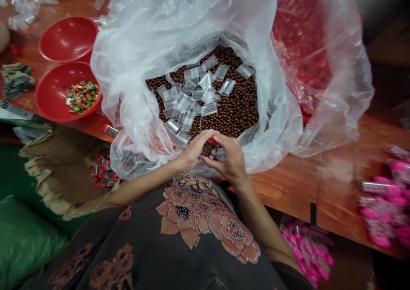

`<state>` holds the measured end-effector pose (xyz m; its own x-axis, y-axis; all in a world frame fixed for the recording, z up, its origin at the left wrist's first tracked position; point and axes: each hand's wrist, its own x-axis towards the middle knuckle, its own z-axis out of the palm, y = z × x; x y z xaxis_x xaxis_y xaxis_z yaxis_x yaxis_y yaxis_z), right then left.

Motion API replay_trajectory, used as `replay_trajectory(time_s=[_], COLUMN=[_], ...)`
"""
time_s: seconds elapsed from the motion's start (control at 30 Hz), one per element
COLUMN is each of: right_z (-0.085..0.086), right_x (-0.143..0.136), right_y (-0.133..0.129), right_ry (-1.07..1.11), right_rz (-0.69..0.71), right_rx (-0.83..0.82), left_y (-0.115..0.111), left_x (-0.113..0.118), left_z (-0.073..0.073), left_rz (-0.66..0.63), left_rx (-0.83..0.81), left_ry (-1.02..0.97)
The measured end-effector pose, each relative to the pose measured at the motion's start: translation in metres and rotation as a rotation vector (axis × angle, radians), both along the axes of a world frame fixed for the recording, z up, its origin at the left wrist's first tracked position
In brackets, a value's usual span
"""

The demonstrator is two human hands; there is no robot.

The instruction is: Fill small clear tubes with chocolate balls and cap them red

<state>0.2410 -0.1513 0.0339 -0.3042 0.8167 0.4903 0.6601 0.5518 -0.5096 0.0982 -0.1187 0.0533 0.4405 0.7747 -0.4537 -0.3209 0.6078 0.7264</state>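
Between both hands is a small clear container (208,148) with a red cap, filled with dark brown balls. My left hand (196,148) is closed around its left side. From the right, my right hand (231,155) grips it, its fingers at the red cap. Just beyond the hands, a large white plastic bag (128,42) lies open, holding many small brown chocolate balls (240,106). Several empty clear plastic containers (188,98) are scattered on top of the balls. Part of the held container is hidden by fingers.
Left of the bag, a red bowl (48,98) holds small wrapped sweets; another red bowl (68,38) sits behind it. A cardboard box (60,174) with red-capped containers is below left. Pink-capped containers (381,204) lie at right. A red-filled bag (301,38) stands at back right.
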Motion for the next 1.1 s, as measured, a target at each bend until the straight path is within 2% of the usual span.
replay_trajectory(time_s=[0.07, 0.2, 0.27, 0.4, 0.47, 0.53, 0.6, 0.73, 0.8, 0.93, 1.1], right_z=[0.001, 0.003, 0.001, -0.001, 0.001, 0.004, 0.007, 0.013, 0.015, 0.017, 0.015], right_x=[-0.001, 0.000, 0.001, 0.000, -0.003, -0.006, -0.007, -0.005, -0.004, -0.004, -0.004], right_y=[0.000, -0.003, -0.006, -0.010, -0.011, -0.010, -0.009, -0.008, -0.008, -0.006, 0.000], right_ry=[-0.006, 0.066, 0.231, 0.651, 0.760, 0.782, 0.675, 0.134, -0.045, -0.151, -0.155], right_rz=[0.015, 0.042, -0.037, -0.293, -0.351, -0.349, -0.287, -0.076, -0.046, -0.050, 0.010], right_rx=[0.021, -0.045, -0.173, -0.455, -0.498, -0.456, -0.384, -0.234, -0.170, -0.077, 0.029], left_y=[-0.003, -0.007, -0.006, -0.004, -0.003, -0.002, -0.002, 0.000, 0.000, -0.001, -0.007], left_x=[0.002, 0.001, -0.002, -0.008, -0.009, -0.008, -0.006, -0.004, -0.004, -0.005, -0.006], left_z=[-0.001, 0.002, 0.006, 0.014, 0.014, 0.013, 0.010, 0.008, 0.009, 0.011, 0.007], left_rz=[0.071, 0.090, 0.080, 0.016, -0.033, -0.076, -0.108, -0.130, -0.132, -0.118, -0.105], left_rx=[0.003, -0.002, 0.007, 0.005, -0.010, -0.022, -0.024, -0.005, -0.010, -0.028, -0.047], left_ry=[0.027, -0.012, -0.043, -0.034, -0.001, 0.029, 0.044, 0.033, 0.023, 0.032, 0.034])
